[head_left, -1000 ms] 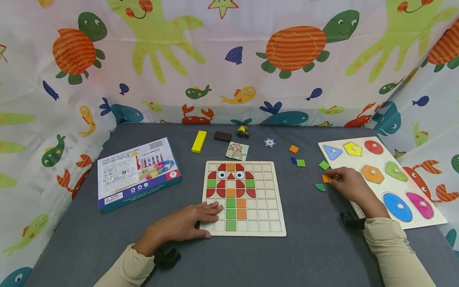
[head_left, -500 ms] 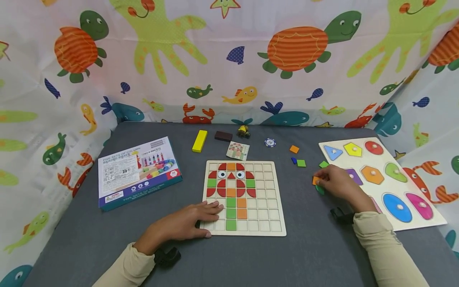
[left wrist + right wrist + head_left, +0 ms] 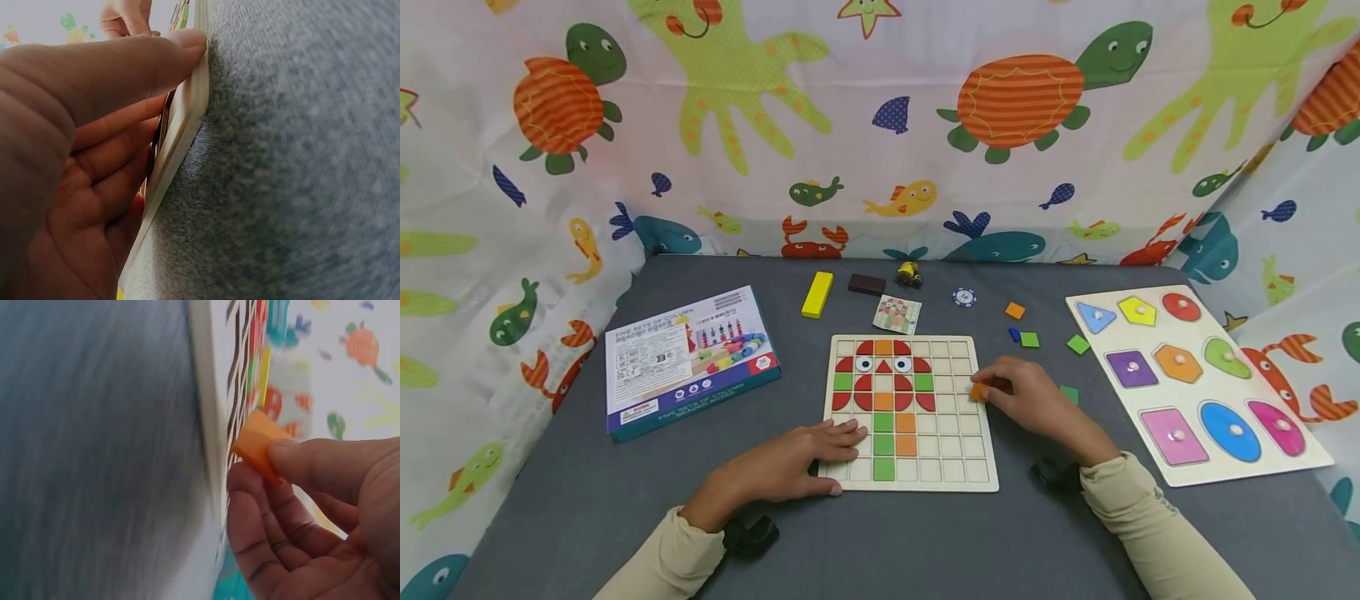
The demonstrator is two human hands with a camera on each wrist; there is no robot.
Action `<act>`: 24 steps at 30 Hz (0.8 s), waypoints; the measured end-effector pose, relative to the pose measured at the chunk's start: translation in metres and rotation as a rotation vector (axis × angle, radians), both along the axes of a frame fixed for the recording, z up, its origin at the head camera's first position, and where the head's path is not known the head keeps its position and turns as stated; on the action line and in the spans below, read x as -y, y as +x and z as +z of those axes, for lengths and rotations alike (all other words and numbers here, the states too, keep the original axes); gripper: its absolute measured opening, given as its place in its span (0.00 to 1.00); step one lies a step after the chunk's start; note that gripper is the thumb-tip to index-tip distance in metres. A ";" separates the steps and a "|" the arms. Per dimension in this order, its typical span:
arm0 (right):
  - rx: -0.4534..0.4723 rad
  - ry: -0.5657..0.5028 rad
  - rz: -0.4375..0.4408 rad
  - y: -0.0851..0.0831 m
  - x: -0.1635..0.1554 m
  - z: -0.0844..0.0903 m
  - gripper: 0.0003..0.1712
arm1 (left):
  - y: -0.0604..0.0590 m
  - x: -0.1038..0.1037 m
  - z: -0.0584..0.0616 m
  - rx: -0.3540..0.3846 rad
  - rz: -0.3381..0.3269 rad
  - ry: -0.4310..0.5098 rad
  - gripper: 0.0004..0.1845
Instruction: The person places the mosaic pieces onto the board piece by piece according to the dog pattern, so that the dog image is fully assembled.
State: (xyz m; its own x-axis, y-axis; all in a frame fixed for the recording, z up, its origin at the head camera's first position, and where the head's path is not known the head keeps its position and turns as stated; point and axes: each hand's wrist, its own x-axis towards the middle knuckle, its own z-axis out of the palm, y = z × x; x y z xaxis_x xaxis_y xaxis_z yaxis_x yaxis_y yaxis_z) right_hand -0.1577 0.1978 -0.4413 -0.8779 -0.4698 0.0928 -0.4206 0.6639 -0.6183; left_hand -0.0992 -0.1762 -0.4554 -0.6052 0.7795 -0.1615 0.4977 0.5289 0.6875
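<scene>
My right hand (image 3: 1026,400) has carried the pinched orange tile (image 3: 977,392) from frame right to the grid board's (image 3: 977,479) right edge; placement next. Left hand (image 3: 797,461) flat, fingers straight, steadying the board.

A small orange square tile (image 3: 977,392) sits over a pale wooden grid board (image 3: 955,467) patterned with red, green and orange pieces. The counter (image 3: 587,492) is grey felt; the backdrop cloth (image 3: 880,125) is white with green, orange and blue sea creatures.
</scene>
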 end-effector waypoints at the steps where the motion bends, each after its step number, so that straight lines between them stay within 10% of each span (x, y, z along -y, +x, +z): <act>1: 0.012 -0.016 0.018 0.001 0.006 0.000 0.11 | 0.000 0.000 0.000 0.001 0.000 0.001 0.30; 10: 0.104 -0.084 0.217 0.007 0.052 0.004 0.10 | -0.001 0.001 -0.001 0.006 -0.005 0.002 0.30; 24: 0.081 0.044 0.208 0.006 0.063 0.000 0.06 | -0.002 0.001 -0.003 0.004 -0.005 0.001 0.31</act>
State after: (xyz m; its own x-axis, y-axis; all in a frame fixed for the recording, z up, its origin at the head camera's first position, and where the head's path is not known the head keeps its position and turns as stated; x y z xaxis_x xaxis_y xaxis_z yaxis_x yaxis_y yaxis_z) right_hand -0.1516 0.1349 -0.4412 -0.7655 -0.6435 0.0011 -0.5015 0.5954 -0.6277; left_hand -0.1008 -0.1768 -0.4581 -0.6005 0.7828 -0.1630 0.4976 0.5254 0.6902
